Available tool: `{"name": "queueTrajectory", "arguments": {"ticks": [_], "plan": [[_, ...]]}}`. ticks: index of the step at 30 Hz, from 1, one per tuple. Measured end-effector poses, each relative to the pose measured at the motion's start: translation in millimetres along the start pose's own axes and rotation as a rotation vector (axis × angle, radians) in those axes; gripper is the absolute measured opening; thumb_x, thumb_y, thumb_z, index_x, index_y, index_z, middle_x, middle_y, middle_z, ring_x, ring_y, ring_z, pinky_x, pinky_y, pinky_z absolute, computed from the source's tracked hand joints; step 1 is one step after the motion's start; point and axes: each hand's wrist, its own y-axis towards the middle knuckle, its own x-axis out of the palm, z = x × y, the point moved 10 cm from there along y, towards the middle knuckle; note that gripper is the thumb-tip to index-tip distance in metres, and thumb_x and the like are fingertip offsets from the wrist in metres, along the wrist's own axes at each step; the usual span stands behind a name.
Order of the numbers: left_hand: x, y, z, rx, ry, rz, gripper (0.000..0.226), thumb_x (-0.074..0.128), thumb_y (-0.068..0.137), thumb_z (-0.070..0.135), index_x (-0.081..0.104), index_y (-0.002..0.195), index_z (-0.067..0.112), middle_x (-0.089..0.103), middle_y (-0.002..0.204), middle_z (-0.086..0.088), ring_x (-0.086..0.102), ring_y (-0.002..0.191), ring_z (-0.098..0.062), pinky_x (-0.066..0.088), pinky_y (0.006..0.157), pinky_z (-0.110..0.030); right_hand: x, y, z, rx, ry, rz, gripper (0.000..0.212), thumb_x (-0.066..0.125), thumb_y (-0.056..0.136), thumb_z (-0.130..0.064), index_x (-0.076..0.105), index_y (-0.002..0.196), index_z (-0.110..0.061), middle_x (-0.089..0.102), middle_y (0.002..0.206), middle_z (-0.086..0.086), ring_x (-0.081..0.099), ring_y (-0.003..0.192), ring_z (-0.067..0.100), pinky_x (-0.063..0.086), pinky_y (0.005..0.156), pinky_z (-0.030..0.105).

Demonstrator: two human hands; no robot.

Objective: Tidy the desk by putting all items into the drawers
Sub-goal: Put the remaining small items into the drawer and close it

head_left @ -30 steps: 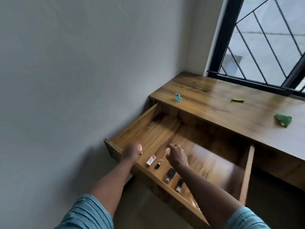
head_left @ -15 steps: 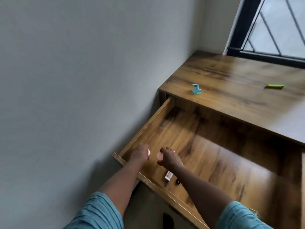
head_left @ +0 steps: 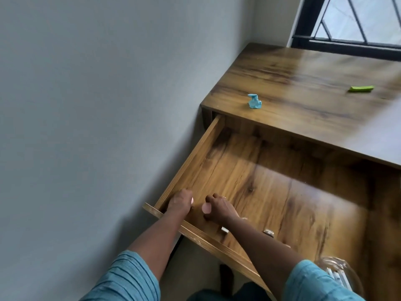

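Drawer [head_left: 249,181] pulled fully out. Both hands at its near-left corner: left hand [head_left: 180,203] and right hand [head_left: 219,210] curled, contents can't tell. Small items by front wall. Blue scrap [head_left: 254,101] & green piece [head_left: 361,88] on bench [head_left: 303,79] beyond drawer: task approx. half done.

Glossy wood-grain desk [head_left: 303,83] and drawer [head_left: 260,187].
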Motion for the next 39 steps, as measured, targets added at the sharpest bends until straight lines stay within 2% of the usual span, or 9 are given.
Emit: {"name": "queueTrajectory", "arguments": {"ticks": [15, 22, 26, 29, 31, 32, 34, 35, 39], "plan": [[-3, -9, -4, 0.049, -0.023, 0.053, 0.026, 0.061, 0.091, 0.017, 0.057, 0.116, 0.012, 0.064, 0.11, -0.009, 0.063, 0.098, -0.021, 0.053, 0.08, -0.029, 5, -28, -4, 0.086, 0.015, 0.056, 0.078, 0.068, 0.084, -0.023, 0.024, 0.148, -0.021, 0.036, 0.145, 0.008, 0.042, 0.131, 0.027, 0.042, 0.106, 0.041], [-29, -26, 16, 0.107, -0.122, 0.149, 0.016, 0.059, 0.093, 0.02, 0.062, 0.107, 0.013, 0.063, 0.099, -0.005, 0.057, 0.08, -0.013, 0.045, 0.065, -0.022, -42, -71, 11, 0.094, -0.041, 0.252, 0.069, 0.07, 0.083, -0.026, 0.035, 0.142, -0.019, 0.035, 0.144, 0.006, 0.047, 0.126, 0.023, 0.047, 0.101, 0.034], [-34, -33, 54, 0.163, -0.304, 0.179, 0.028, 0.043, 0.1, 0.018, 0.061, 0.115, 0.004, 0.063, 0.116, -0.014, 0.061, 0.104, -0.026, 0.048, 0.082, -0.029, -71, -110, 26, 0.161, -0.068, 0.396, 0.056, 0.065, 0.087, -0.028, 0.042, 0.137, -0.016, 0.04, 0.141, 0.008, 0.05, 0.124, 0.025, 0.048, 0.098, 0.033], [-28, -42, 96, 0.25, -0.38, 0.172, 0.039, 0.033, 0.103, 0.022, 0.054, 0.128, 0.001, 0.055, 0.132, -0.016, 0.052, 0.123, -0.031, 0.047, 0.085, -0.014, -84, -136, 44, 0.239, -0.083, 0.432, 0.048, 0.062, 0.089, -0.029, 0.047, 0.132, -0.014, 0.043, 0.137, 0.009, 0.051, 0.122, 0.027, 0.049, 0.096, 0.033], [-18, -54, 143, 0.36, -0.405, 0.143, 0.038, 0.036, 0.102, 0.022, 0.053, 0.13, 0.003, 0.054, 0.133, -0.016, 0.051, 0.124, -0.031, 0.045, 0.094, -0.022, -96, -167, 66, 0.337, -0.088, 0.477, 0.044, 0.061, 0.09, -0.028, 0.049, 0.13, -0.013, 0.044, 0.135, 0.01, 0.051, 0.121, 0.028, 0.048, 0.095, 0.034], [-14, -61, 166, 0.407, -0.406, 0.137, 0.037, 0.037, 0.101, 0.021, 0.053, 0.13, 0.004, 0.054, 0.133, -0.015, 0.051, 0.124, -0.03, 0.045, 0.092, -0.019, -102, -182, 79, 0.39, -0.083, 0.507, 0.043, 0.06, 0.091, -0.027, 0.05, 0.129, -0.012, 0.045, 0.134, 0.01, 0.052, 0.12, 0.028, 0.048, 0.094, 0.034], [-5, -78, 201, 0.458, -0.387, 0.116, 0.037, 0.037, 0.102, 0.023, 0.055, 0.128, 0.005, 0.056, 0.131, -0.013, 0.054, 0.12, -0.028, 0.04, 0.067, 0.004, -111, -209, 103, 0.476, -0.061, 0.557, 0.039, 0.058, 0.092, -0.025, 0.051, 0.128, -0.011, 0.046, 0.133, 0.01, 0.052, 0.119, 0.029, 0.046, 0.094, 0.035], [-2, -86, 218, 0.481, -0.351, 0.115, 0.037, 0.036, 0.101, 0.027, 0.059, 0.122, 0.007, 0.059, 0.127, -0.012, 0.057, 0.114, -0.027, 0.041, 0.062, 0.002, -116, -223, 114, 0.511, -0.05, 0.58, 0.038, 0.057, 0.093, -0.023, 0.051, 0.128, -0.01, 0.045, 0.132, 0.01, 0.051, 0.119, 0.029, 0.046, 0.096, 0.034], [-10, -124, 279, 0.595, -0.184, 0.211, 0.029, 0.043, 0.096, 0.03, 0.067, 0.106, 0.017, 0.066, 0.111, -0.007, 0.063, 0.101, -0.024, 0.051, 0.082, -0.032, -133, -269, 155, 0.608, -0.021, 0.648, 0.032, 0.051, 0.095, -0.02, 0.053, 0.125, -0.009, 0.045, 0.131, 0.01, 0.05, 0.119, 0.028, 0.043, 0.096, 0.032]]}}
